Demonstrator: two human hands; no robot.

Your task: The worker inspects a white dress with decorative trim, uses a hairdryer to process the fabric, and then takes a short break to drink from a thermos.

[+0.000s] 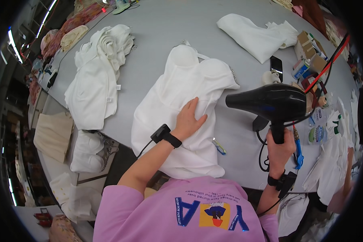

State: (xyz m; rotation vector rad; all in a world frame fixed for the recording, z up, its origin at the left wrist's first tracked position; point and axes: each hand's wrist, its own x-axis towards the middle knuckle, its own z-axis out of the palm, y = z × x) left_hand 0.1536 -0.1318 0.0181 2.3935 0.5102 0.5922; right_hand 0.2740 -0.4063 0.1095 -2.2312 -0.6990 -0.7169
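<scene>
A white dress with moulded bust cups and a chain trim lies spread on the grey table before me. My left hand rests flat on its waist, thumb apart from the fingers, holding nothing. In my right hand is the handle of a black hair dryer. Its nozzle points left towards the dress, a little apart from the bodice. A small thread snipper or similar tool with a yellow-green handle lies at the dress's right edge.
White garments are heaped at left; another folded white garment lies at far right. A phone, spray can, cardboard box, bottles and a blue air gun crowd the right side. A red hose hangs there.
</scene>
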